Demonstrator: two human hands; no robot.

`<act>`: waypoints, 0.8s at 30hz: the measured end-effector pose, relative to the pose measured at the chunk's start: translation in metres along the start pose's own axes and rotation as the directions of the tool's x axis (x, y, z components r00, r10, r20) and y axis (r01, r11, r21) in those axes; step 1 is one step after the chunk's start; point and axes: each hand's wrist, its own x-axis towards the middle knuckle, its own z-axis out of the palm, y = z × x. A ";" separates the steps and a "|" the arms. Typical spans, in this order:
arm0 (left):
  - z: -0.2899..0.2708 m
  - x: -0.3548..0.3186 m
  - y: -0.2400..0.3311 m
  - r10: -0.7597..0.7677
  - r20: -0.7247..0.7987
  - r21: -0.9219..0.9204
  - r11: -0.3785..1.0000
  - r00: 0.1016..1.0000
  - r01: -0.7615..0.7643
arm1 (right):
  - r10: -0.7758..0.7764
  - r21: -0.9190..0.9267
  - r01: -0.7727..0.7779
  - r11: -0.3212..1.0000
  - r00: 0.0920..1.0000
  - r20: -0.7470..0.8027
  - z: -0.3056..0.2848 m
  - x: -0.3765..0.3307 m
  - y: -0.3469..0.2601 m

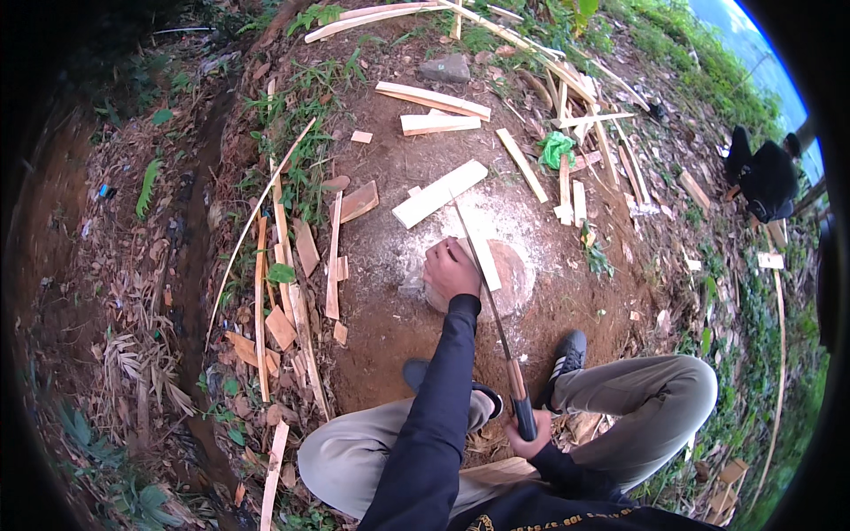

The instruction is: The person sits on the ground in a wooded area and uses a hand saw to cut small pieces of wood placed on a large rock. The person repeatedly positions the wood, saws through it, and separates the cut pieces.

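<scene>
My right hand is closed round the black end of the handle of a handsaw. Its long, thin blade shows nearly edge-on, slanting away to the upper left; I cannot make out teeth. My left hand has its fingers curled at a short pale wood strip, on the left side of the blade; its grip is partly hidden. Under the strip is a round stump, dusted with pale sawdust. Just beyond my left hand lies a flat pale board.
Split wood pieces lie beyond the stump, with several long strips at left. A green plastic bag rests among sticks at right. Another person in dark clothes is at far right. My bent legs flank the work.
</scene>
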 end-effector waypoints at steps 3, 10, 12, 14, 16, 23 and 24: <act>-0.001 0.004 -0.002 -0.002 0.001 -0.030 1.000 1.000 0.002 | -0.024 0.000 0.024 1.000 0.999 0.033 0.007 0.027 0.003; -0.003 0.006 0.008 -0.019 0.041 0.022 1.000 0.999 0.018 | -0.054 -0.033 0.055 0.998 0.998 0.017 0.008 0.059 0.010; -0.001 0.004 0.002 -0.012 0.028 0.011 1.000 1.000 0.011 | 0.023 0.020 -0.023 1.000 1.000 0.015 0.003 0.016 0.006; 0.001 0.006 -0.003 0.009 -0.016 0.000 1.000 1.000 -0.009 | 0.017 -0.006 -0.016 1.000 1.000 0.009 0.003 0.014 0.009; 0.001 0.002 -0.002 -0.009 0.007 -0.008 1.000 1.000 0.009 | -0.071 -0.054 0.073 0.996 0.997 0.024 0.013 0.052 0.025; 0.002 0.005 -0.001 0.005 0.008 0.004 1.000 1.000 -0.005 | -0.077 -0.029 0.079 0.996 0.995 0.068 0.003 0.041 0.037; 0.001 0.002 0.001 0.000 0.009 0.007 1.000 1.000 0.000 | -0.057 -0.044 0.059 0.997 0.998 0.027 0.000 0.023 0.032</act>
